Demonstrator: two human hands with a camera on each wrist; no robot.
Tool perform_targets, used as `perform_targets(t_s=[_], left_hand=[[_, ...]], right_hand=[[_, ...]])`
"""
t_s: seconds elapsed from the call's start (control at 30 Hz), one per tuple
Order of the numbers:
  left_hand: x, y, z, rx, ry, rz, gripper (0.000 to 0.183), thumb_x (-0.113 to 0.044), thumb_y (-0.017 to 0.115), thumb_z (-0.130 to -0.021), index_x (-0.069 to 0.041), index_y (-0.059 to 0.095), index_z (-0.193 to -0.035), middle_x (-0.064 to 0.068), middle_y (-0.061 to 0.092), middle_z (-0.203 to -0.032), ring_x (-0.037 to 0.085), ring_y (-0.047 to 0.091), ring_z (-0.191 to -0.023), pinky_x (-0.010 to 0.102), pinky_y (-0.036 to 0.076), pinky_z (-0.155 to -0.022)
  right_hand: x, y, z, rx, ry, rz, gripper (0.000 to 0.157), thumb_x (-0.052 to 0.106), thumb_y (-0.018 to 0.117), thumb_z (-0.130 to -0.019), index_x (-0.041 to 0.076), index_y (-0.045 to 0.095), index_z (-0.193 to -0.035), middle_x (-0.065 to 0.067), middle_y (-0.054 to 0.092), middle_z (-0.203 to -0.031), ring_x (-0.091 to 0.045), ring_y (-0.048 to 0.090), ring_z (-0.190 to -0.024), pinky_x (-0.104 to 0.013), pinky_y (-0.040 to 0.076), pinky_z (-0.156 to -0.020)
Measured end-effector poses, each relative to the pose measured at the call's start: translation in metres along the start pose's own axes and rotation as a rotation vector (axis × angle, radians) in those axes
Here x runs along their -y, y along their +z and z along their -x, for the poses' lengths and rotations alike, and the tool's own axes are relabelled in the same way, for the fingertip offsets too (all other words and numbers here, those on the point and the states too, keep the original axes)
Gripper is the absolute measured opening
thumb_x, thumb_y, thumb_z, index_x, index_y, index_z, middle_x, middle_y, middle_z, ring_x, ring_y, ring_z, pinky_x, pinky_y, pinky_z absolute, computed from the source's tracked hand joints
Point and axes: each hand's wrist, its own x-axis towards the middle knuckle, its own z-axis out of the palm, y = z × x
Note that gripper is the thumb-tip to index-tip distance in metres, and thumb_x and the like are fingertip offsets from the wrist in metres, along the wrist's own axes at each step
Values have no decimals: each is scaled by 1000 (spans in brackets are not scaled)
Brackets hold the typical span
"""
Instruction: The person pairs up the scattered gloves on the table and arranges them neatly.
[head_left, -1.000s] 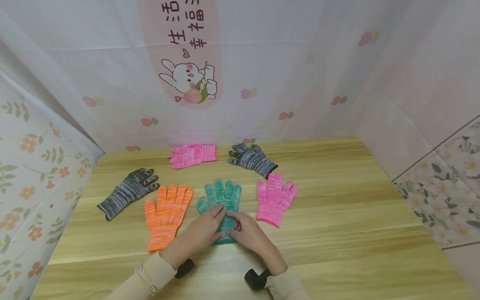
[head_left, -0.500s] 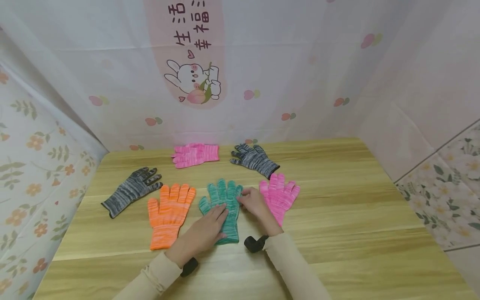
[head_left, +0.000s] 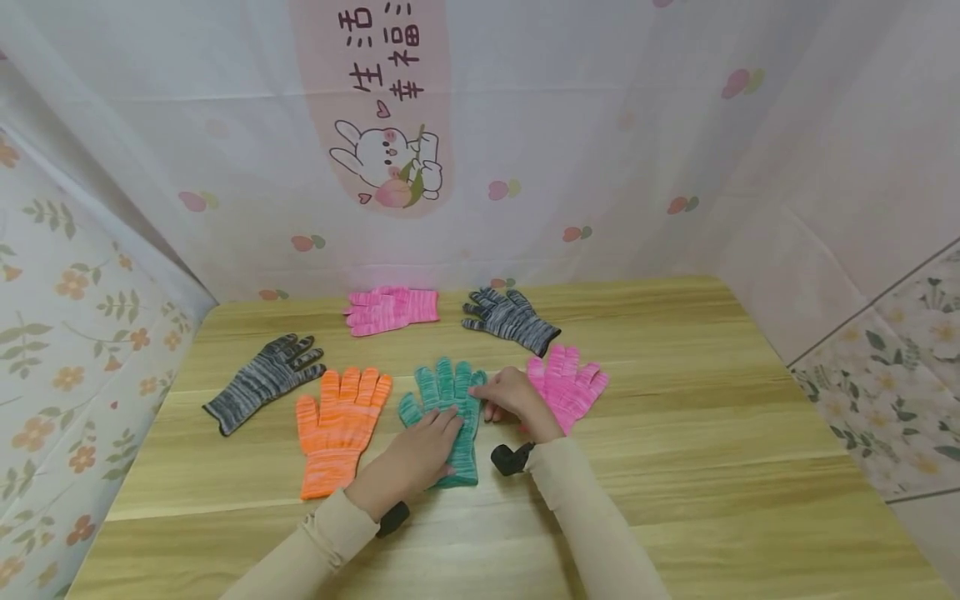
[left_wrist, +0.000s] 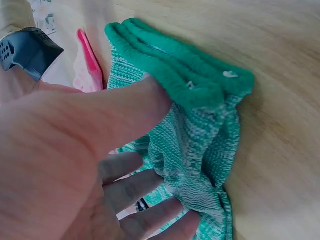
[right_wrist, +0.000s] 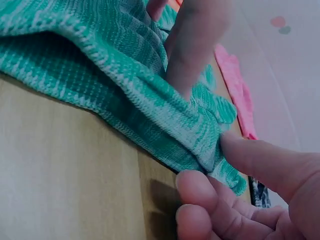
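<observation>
A green knit glove (head_left: 446, 383) lies fingers-away at the middle of the table. My left hand (head_left: 423, 450) rests on its palm part with fingers extended; in the left wrist view the thumb presses at the thick green cuff (left_wrist: 150, 55). On the other side, my right hand (head_left: 517, 396) pinches the glove's side edge near the base of the little finger. Two layers of green knit (right_wrist: 160, 117) show there in the right wrist view, with a gap between them, the thumb above and curled fingertips below. Just beyond the right hand lies a pink glove (head_left: 566, 383), partly covered by the wrist.
An orange glove (head_left: 341, 425) lies left of the green one, with a grey-black glove (head_left: 262, 379) farther left. Toward the back are another pink glove (head_left: 393, 310) and a second grey-black glove (head_left: 510, 321). A printed white curtain (head_left: 585, 167) hangs behind the wooden table (head_left: 712, 467).
My right hand has gone from the green glove's lower part to its little finger, then slightly down its side. The near pink glove has shifted slightly right. My left hand stays on the green glove.
</observation>
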Motion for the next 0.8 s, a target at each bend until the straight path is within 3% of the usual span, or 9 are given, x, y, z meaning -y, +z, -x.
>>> perform_targets(t_s=[0.3,0.43,0.57,0.8], left_hand=[[-2,-6,-2,40,-23,35,77,-35,68,-82,-6,33,-143,14,39,-144,31,41,-129,39,40,-104],[-4,-7,-3,52,-35,27,76,-35,68,-82,-8,33,-144,14,39,-145,32,41,-129,40,41,-103],[-6,-7,-5,62,-44,36,77,-34,69,-82,-7,32,-144,14,37,-146,32,40,-130,40,39,-105],[-6,-3,-5,46,-49,36,80,-32,68,-83,-4,27,-145,15,37,-146,35,41,-130,39,40,-104]], right_hand=[[1,-1,-2,9,20,-32,26,13,69,-81,-5,68,-62,1,53,-42,-10,51,-39,-22,48,-49],[1,0,-1,-10,35,-8,30,16,68,-83,-4,68,-61,1,53,-42,-9,52,-40,-22,49,-49],[2,1,0,-31,24,41,36,22,60,-90,-3,67,-65,0,55,-43,-10,53,-41,-23,49,-52],[1,4,0,-67,3,-20,31,16,52,-94,-6,67,-78,-2,56,-47,-10,53,-41,-22,50,-51]])
